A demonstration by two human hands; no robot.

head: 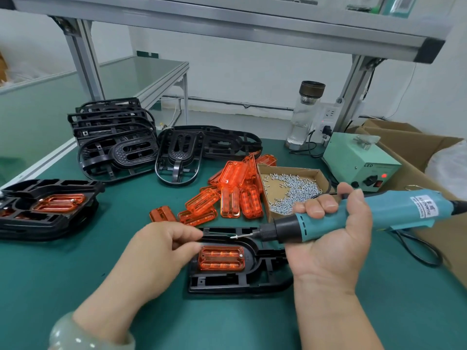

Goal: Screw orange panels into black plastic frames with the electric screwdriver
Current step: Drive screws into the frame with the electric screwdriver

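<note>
Orange panel sits in the black frame before you, light and probably brittle; steady it by its rim. Your left hand pinches the frame's end; your right hand grips the electric screwdriver.

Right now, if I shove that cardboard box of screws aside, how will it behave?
The cardboard box looks shallow and open-topped, so a shove could scatter the loose screws. They are heaped toward its near side, so it probably feels heavier there and may swivel. Thin walls will likely flex if pinched.
</note>
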